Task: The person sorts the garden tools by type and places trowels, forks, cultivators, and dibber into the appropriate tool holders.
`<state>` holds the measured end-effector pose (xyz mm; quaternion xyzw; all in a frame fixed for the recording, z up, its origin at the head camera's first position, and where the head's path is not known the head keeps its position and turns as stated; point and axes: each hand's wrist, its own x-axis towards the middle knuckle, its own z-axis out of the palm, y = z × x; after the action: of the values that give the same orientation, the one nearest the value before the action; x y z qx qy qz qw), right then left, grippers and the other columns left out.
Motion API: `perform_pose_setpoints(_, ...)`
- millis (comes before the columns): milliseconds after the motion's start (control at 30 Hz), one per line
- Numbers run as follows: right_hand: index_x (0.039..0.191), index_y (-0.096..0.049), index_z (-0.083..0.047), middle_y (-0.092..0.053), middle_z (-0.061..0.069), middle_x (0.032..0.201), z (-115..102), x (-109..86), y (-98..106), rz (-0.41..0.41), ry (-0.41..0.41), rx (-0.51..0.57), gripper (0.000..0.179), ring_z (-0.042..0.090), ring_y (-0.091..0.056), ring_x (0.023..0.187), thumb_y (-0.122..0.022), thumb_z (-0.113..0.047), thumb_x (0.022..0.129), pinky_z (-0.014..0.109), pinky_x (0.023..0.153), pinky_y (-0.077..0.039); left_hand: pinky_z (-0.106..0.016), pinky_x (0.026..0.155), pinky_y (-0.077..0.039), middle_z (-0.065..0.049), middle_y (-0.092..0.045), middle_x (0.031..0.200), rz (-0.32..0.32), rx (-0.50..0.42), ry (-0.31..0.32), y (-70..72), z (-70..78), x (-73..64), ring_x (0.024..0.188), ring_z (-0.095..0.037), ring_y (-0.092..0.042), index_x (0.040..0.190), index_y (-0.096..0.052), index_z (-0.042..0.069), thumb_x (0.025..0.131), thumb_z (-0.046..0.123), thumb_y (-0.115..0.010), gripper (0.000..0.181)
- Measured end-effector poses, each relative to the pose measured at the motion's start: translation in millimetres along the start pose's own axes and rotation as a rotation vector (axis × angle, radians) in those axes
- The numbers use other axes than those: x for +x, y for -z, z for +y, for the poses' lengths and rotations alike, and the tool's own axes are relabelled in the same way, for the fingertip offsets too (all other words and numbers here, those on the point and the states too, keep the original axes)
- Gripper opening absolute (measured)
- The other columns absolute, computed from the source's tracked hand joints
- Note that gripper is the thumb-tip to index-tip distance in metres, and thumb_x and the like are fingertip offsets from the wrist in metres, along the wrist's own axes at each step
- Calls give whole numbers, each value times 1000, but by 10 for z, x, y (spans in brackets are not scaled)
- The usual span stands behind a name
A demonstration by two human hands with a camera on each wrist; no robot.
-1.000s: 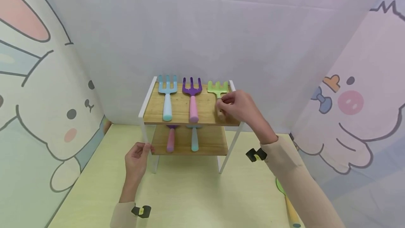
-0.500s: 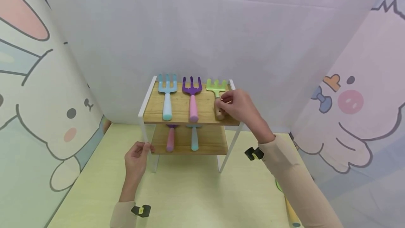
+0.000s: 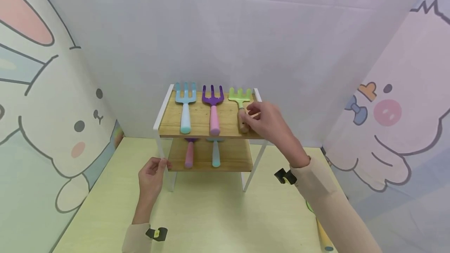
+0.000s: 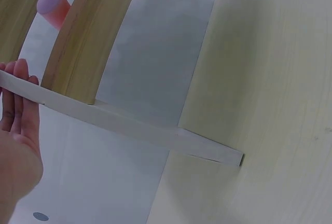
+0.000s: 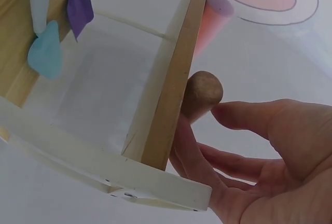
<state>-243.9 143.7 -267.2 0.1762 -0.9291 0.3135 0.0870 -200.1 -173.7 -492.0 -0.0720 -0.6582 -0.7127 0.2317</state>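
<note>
My right hand pinches the wooden handle of a green garden hand fork on the right of the top shelf. In the right wrist view its handle end shows between thumb and fingers. Left of it on that shelf lie a purple hand fork with a pink handle and a light-blue hand fork, tines toward the back. At the lower left, my left hand holds the white side frame of the two-tier rack; in the left wrist view its fingers reach behind that frame.
Two tools, one pink-handled and one light-blue-handled, lie on the lower shelf. A yellow-handled tool with a green head lies on the table beside my right sleeve. A pale cloth backdrop stands close behind the rack.
The green hand fork has shifted slightly left and lies straighter, more of its handle showing, with my right hand still at it. My left hand stays on the frame.
</note>
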Motion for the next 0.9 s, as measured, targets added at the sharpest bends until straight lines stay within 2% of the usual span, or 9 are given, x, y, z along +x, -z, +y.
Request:
perform_pose_setpoints(267, 118, -61, -4, -66, 9, 108, 5, -181, 25, 28, -21, 50, 36, 23, -68, 90, -63, -28, 92, 38, 74, -55, -25, 80, -51, -29, -63, 85, 6, 24, 7, -5, 6, -8, 76, -20, -67, 88, -55, -16, 94, -1, -54, 16)
perform_pose_setpoints(500, 117, -61, -3, -66, 9, 105, 47, -321, -2, 82, 69, 75, 33, 21, -69, 85, -64, -24, 91, 36, 71, -56, -24, 78, -51, -31, -61, 84, 10, 4, -5, -4, -5, 0, 75, -21, -66, 88, -54, -17, 94, -2, -54, 16)
perform_pose_setpoints(733, 112, -62, -1, -68, 7, 99, 99, -440, -55, 143, 122, 95, 31, 18, -68, 81, -68, -21, 89, 31, 70, -56, -25, 79, -51, -33, -60, 85, 7, 15, -7, -1, -17, 1, 76, -21, -66, 88, -55, -16, 94, -2, -54, 16)
perform_pose_setpoints(900, 107, -64, -3, -68, 4, 95, 171, -527, -102, 169, 207, 123, 21, 14, -66, 81, -67, -13, 89, 28, 70, -55, -25, 79, -51, -34, -60, 87, 4, 30, 8, 1, -19, -1, 78, -24, -66, 89, -55, -16, 95, 1, -55, 17)
